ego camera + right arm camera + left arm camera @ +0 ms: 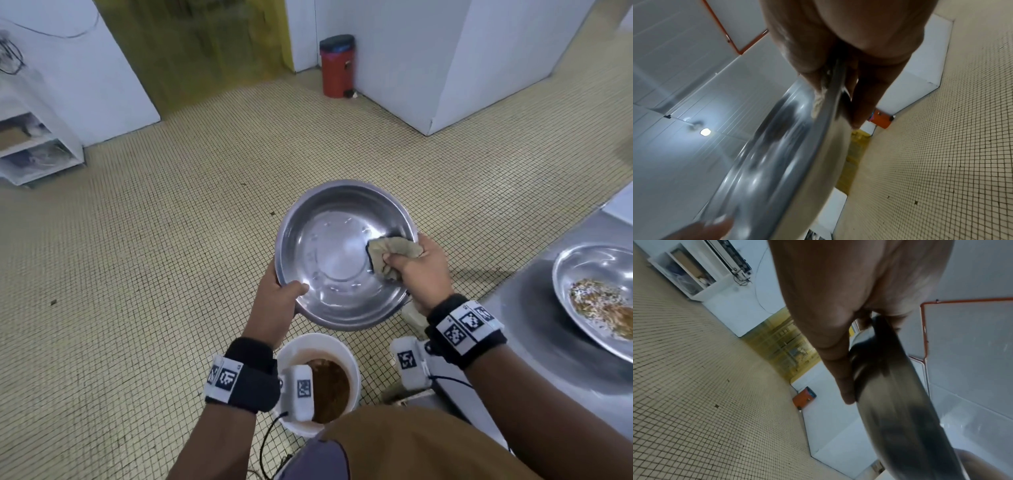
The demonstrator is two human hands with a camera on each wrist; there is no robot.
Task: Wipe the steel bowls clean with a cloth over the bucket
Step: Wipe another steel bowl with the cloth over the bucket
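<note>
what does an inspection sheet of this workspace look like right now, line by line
surface: steel counter at right; tiled floor below.
job's things: steel bowl held tilted, inside looks clean; cloth against its right inner wall; white bucket on the floor holds brown waste, nearer the person than the bowl; second bowl on the counter holds food scraps.
clutter: nothing seen.
grippers: left hand grips the bowl's rim; right hand grips the cloth.
cables: thin black cable from the wrist camera.
surroundings: red pedal bin, white shelf unit, white walls.
</note>
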